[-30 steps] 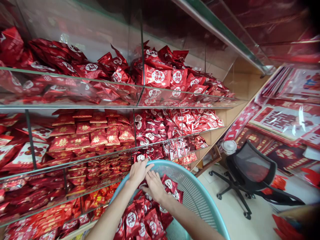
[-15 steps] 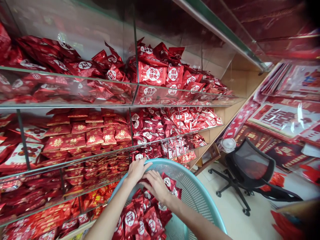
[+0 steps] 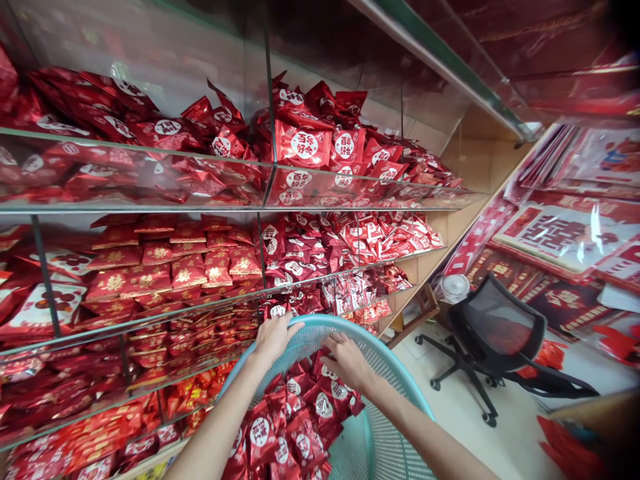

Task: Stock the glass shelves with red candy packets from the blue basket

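At the teal basket [image 3: 311,337], handling red packets [image 3: 303,443] appears in hand: left hand [image 3: 273,337] clasps rim [image 3: 327,320]; right hand [image 3: 345,360], grip uncertain; lifting would need closed fingers.

Basket [image 3: 306,340]: pale turquoise, its wall patterned with tiny holes.
Basket packets [image 3: 303,443]: glossy deep red, with white patches carrying dark characters.
Upper-shelf packets [image 3: 303,143]: red, with rounded white patches and dark characters.
Gold-stamped packets [image 3: 187,270]: red ground, gold characters.
Office chair [image 3: 505,313]: black, mesh back.
Floor [image 3: 447,430]: pale cream.
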Demonstrator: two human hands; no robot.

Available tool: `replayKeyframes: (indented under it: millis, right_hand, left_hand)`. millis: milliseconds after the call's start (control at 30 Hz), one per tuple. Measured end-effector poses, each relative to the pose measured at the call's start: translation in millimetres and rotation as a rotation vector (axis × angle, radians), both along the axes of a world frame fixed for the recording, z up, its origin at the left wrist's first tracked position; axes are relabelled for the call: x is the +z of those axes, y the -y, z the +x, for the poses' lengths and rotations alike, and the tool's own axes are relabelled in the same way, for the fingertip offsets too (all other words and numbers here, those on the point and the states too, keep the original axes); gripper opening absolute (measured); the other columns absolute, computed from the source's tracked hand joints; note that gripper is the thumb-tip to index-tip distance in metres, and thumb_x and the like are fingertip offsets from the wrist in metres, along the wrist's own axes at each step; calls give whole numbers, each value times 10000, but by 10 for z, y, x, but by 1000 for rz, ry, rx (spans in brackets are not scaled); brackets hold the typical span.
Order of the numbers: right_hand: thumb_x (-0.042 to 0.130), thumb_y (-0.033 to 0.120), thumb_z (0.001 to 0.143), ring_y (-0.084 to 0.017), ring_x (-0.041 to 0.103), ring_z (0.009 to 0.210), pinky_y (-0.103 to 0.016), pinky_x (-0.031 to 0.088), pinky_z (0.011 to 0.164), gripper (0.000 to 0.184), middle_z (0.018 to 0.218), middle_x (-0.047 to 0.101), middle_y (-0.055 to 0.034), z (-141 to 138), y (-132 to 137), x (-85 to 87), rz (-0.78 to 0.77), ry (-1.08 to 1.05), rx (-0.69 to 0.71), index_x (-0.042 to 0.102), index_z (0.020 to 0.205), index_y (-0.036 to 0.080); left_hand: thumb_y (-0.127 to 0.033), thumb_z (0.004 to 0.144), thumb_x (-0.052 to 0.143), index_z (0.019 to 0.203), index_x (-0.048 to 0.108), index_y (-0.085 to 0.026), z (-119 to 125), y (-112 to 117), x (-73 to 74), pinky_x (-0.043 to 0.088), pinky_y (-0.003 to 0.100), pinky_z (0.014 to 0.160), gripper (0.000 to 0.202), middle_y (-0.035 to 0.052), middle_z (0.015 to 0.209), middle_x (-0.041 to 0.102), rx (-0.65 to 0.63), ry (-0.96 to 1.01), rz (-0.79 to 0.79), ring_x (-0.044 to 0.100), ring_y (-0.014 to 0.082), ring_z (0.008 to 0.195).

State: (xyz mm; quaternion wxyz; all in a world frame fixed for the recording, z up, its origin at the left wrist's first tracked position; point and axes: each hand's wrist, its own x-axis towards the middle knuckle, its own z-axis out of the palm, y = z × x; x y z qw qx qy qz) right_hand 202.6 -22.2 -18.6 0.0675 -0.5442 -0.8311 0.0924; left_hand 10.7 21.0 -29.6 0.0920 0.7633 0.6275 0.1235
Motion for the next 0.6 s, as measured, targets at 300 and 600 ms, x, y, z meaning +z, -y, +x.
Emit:
replayKeyframes:
  millis: [300,600]
  right_hand:
    - [543,375,764,-205,436,913,-333,316,777,205,897,575,-48,-496,47,-229,49,171,349,596,840,192]
    - [587,365,722,-224,448,932,-373,297,797,244,912,600,-67,-517,77,-271,-19,237,350,588,874,175]
  left_hand:
    - [-616,792,210,981,531,-234,1,15,6,405,275,649,533,69,865,653,19,-2,-7,609,216,811]
    - [-609,796,218,1032,520,-244,11,10,-5,411,280,676,530,74,897,652,46,2,-29,605,218,840]
